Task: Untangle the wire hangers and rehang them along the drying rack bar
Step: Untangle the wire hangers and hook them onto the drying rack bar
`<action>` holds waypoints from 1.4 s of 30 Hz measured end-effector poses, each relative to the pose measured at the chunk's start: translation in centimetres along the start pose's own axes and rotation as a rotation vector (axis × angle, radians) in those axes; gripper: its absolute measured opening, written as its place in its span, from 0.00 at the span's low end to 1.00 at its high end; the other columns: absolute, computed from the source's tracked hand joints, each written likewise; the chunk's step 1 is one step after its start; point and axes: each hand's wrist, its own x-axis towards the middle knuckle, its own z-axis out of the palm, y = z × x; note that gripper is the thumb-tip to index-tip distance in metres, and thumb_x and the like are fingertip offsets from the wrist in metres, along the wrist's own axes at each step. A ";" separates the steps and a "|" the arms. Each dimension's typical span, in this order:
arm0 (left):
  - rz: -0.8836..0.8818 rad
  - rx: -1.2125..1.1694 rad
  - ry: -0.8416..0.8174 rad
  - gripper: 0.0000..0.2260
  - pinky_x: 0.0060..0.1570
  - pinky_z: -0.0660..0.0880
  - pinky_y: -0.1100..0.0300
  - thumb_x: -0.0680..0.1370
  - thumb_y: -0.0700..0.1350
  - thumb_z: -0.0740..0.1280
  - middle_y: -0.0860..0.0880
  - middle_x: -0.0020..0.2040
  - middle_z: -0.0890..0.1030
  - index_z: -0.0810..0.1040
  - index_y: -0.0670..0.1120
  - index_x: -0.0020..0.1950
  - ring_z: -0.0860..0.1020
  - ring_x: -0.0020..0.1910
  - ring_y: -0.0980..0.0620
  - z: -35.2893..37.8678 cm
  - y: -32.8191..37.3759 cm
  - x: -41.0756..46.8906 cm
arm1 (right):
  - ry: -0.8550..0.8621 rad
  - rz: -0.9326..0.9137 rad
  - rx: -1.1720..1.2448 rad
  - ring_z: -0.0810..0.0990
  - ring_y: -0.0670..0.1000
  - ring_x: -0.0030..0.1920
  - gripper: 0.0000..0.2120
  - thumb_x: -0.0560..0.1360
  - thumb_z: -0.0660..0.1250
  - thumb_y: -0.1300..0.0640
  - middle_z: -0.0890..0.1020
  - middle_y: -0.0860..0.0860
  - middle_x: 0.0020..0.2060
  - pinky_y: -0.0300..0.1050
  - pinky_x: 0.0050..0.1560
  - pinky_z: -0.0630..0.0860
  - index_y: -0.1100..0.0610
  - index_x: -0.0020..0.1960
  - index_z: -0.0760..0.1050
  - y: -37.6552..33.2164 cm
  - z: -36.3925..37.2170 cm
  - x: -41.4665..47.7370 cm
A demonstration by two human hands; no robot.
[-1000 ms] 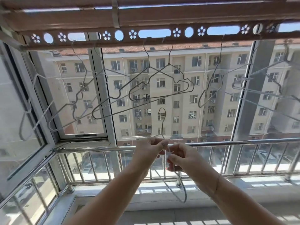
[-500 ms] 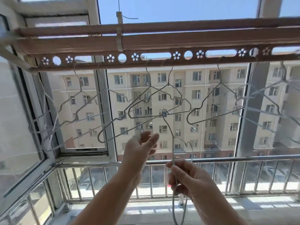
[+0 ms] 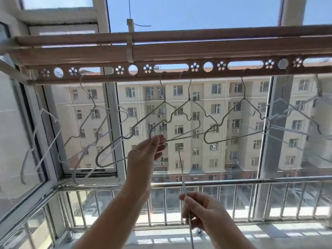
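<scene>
I pinch a thin grey wire hanger [image 3: 182,169] in my right hand [image 3: 203,212], nearly upright at six o'clock. Two overlapping grey wire hangers [image 3: 189,99] hang tilted from the brown perforated drying rack bar [image 3: 179,76] at twelve; another grey hanger [image 3: 244,98] hangs at two.

Your held hanger [image 3: 182,169] runs off the bottom edge; the far-right hangers [image 3: 289,110] blur too much to count.
</scene>
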 end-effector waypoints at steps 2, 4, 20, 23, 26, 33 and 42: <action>0.042 0.024 -0.046 0.13 0.51 0.75 0.59 0.72 0.51 0.64 0.48 0.45 0.85 0.82 0.45 0.48 0.82 0.48 0.51 0.2 0.1 -0.2 | 0.001 -0.004 -0.006 0.76 0.48 0.27 0.07 0.75 0.62 0.64 0.80 0.55 0.29 0.39 0.28 0.72 0.65 0.50 0.76 0.1 0.0 0.2; 0.089 0.070 -0.100 0.15 0.51 0.75 0.59 0.72 0.53 0.63 0.48 0.47 0.85 0.82 0.45 0.49 0.82 0.49 0.52 0.4 0.1 -0.4 | 0.018 -0.015 -0.006 0.76 0.48 0.27 0.07 0.75 0.63 0.64 0.80 0.55 0.29 0.39 0.28 0.72 0.65 0.50 0.76 0.0 0.1 0.5; 0.144 0.062 -0.099 0.17 0.57 0.73 0.54 0.75 0.52 0.59 0.47 0.49 0.84 0.81 0.43 0.53 0.81 0.52 0.51 -0.2 0.6 1.0 | 0.156 -0.457 0.040 0.73 0.44 0.27 0.06 0.76 0.62 0.65 0.78 0.50 0.27 0.34 0.29 0.71 0.62 0.50 0.78 -4.8 4.4 5.5; 0.149 0.074 -0.079 0.17 0.59 0.73 0.52 0.76 0.52 0.59 0.47 0.50 0.84 0.80 0.43 0.53 0.81 0.52 0.51 -0.4 0.4 1.4 | 0.174 -0.531 0.037 0.72 0.43 0.27 0.07 0.77 0.62 0.64 0.77 0.50 0.27 0.34 0.30 0.70 0.63 0.51 0.78 -5.7 4.9 6.4; 0.149 0.084 -0.081 0.15 0.59 0.73 0.52 0.76 0.52 0.59 0.48 0.48 0.85 0.81 0.46 0.52 0.82 0.52 0.52 -0.3 0.4 1.7 | 0.200 -0.606 0.076 0.71 0.43 0.28 0.08 0.77 0.61 0.65 0.75 0.52 0.28 0.33 0.30 0.70 0.61 0.50 0.78 -6.3 5.7 6.8; 0.117 0.099 -0.220 0.17 0.49 0.75 0.58 0.75 0.52 0.60 0.38 0.46 0.83 0.83 0.43 0.50 0.80 0.47 0.47 1.0 -0.6 1.0 | 0.312 -0.630 0.202 0.81 0.42 0.36 0.14 0.78 0.57 0.66 0.84 0.47 0.37 0.37 0.35 0.78 0.51 0.52 0.78 -6.3 6.6 7.7; 0.114 0.031 -0.293 0.14 0.45 0.77 0.64 0.73 0.50 0.61 0.47 0.46 0.85 0.82 0.45 0.50 0.82 0.46 0.53 2.0 -1.0 0.9 | 0.391 -0.585 0.161 0.75 0.42 0.62 0.18 0.79 0.55 0.65 0.77 0.44 0.61 0.46 0.65 0.71 0.48 0.62 0.74 -6.1 6.0 8.4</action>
